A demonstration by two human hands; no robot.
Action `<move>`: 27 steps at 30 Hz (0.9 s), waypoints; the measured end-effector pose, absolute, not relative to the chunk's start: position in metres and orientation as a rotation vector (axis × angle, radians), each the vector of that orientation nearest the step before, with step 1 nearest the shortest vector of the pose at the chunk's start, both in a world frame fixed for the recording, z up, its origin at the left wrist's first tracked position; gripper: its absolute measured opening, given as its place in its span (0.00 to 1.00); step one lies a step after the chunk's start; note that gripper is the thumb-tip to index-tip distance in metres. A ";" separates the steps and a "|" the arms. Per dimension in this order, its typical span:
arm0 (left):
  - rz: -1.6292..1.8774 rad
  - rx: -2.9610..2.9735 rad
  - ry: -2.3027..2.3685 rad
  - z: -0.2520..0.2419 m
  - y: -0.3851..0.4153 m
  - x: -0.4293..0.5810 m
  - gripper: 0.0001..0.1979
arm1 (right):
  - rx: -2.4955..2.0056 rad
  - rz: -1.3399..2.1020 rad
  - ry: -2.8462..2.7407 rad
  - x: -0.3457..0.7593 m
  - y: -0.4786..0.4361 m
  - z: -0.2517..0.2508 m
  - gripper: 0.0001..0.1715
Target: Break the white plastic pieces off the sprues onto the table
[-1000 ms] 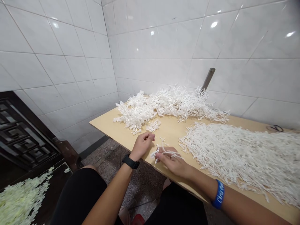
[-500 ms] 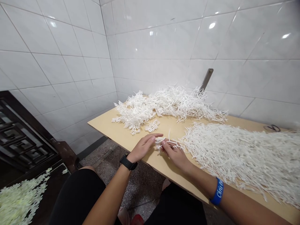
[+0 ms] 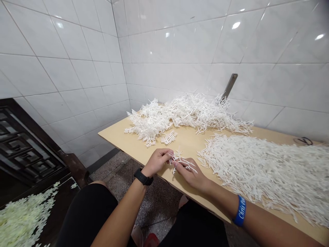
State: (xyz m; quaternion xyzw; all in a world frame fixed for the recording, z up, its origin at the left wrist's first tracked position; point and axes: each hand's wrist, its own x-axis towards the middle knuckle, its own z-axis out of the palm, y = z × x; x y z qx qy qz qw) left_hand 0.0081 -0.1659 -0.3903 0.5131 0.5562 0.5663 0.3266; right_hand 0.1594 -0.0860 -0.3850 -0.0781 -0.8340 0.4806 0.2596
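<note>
Over the near edge of the tabletop, both hands are closed on a white branched plastic stem with thin twig-like arms. My left hand pinches its left end between thumb and fingers. My right hand grips its lower part, thumb on top, with twigs sticking out past the fingers. Just behind the hands lies a small cluster of short white sticks. Farther back is a tangled heap of white branched stems. To the right spreads a thick layer of loose short white pieces.
The pale wooden tabletop runs along a tiled wall. A metal bar leans behind the heap. At lower left, a dark carved wooden chair bears pale green-white flower-shaped pieces.
My left hand has gone from loosely spread fingers to a pinch on the stem's left end. The stem has turned, its right-hand twigs now pointing lower. The view has shifted slightly.
</note>
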 end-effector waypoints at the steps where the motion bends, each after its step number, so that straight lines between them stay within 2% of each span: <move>1: 1.468 1.344 1.460 -0.390 -0.167 0.007 0.22 | -0.234 1.311 -2.242 0.160 -0.086 -0.385 0.23; 4: 1.414 1.369 1.435 -0.390 -0.168 0.004 0.22 | -0.361 1.375 -2.172 0.160 -0.083 -0.387 0.22; 9: 1.468 1.311 1.273 -0.394 -0.168 -0.001 0.23 | -0.558 1.604 -1.951 0.160 -0.076 -0.388 0.28; 12: 1.496 1.314 1.290 -0.396 -0.167 -0.002 0.21 | -0.548 1.682 -1.857 0.160 -0.075 -0.386 0.27; 14: 1.479 1.338 1.323 -0.396 -0.167 -0.001 0.20 | -0.509 1.659 -1.896 0.161 -0.075 -0.386 0.26; 21: 1.318 1.383 1.278 -0.393 -0.165 0.004 0.27 | -0.439 1.409 -2.157 0.167 -0.073 -0.397 0.24; 27: 1.225 1.427 1.365 -0.389 -0.168 0.005 0.38 | -0.224 1.277 -2.242 0.171 -0.079 -0.390 0.23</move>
